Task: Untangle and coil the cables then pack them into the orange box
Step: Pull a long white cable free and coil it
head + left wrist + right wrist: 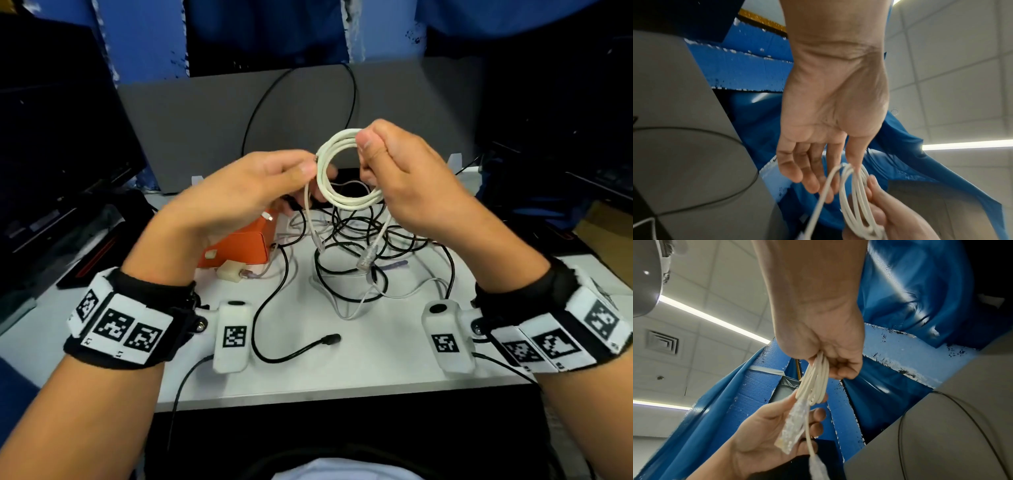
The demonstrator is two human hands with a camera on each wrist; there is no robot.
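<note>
Hands (239, 192) (404, 178) grip white coil (342, 171) above orange box (239, 246) (contents hidden).

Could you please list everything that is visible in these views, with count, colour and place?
white cable: one, coiled, held up between both hands; two clear plugs hang from it.
black cables: a tangled pile, count unclear, on the table behind the coil.
thin grey cable: one, under the black pile.
orange box: one, on the table left of the pile.
white table: one, under everything.
grey partition: one, behind the table.
wrist cameras: two, white, on marker-covered bands.
left hand: pinches the coil's left side.
right hand: grips the coil's right side.
</note>
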